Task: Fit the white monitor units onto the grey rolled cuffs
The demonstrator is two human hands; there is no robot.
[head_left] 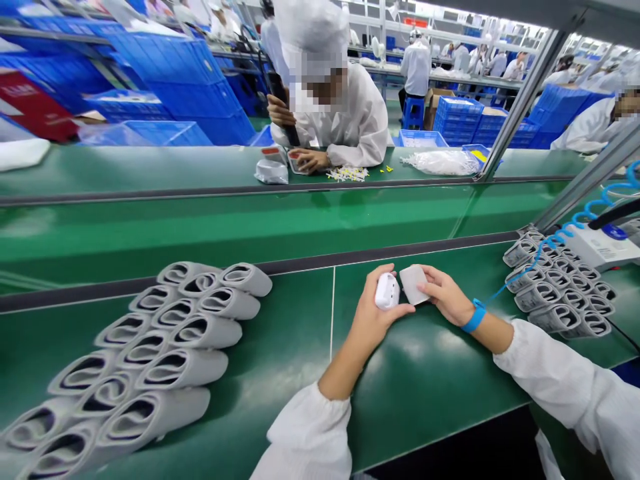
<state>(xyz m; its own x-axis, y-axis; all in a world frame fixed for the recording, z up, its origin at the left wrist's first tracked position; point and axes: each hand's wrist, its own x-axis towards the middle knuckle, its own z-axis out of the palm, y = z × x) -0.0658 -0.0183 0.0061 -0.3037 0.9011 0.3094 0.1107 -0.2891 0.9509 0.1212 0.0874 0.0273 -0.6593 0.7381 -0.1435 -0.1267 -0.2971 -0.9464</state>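
My left hand (pixel 371 312) is closed around a small white plastic device (pixel 387 291) with rounded edges and small dark slots on the side facing me. My right hand (pixel 447 293) pinches a flat, pale grey square piece (pixel 413 284) between thumb and fingers. The square piece is held tilted just right of the device, with a narrow gap between them. Both hands are above the green work surface (pixel 430 380). A blue wrist strap (pixel 475 316) circles my right wrist, and a thin blue cord runs from it.
Rolled grey cuffs (pixel 165 363) stand in rows at left; more rolled cuffs (pixel 560 287) sit at right beside a white box (pixel 605 245) and coiled blue cord (pixel 575 220). Across the green conveyor (pixel 250 227), a co-worker (pixel 355 113) leans over the far bench. Slanted metal posts (pixel 520 100) rise at right.
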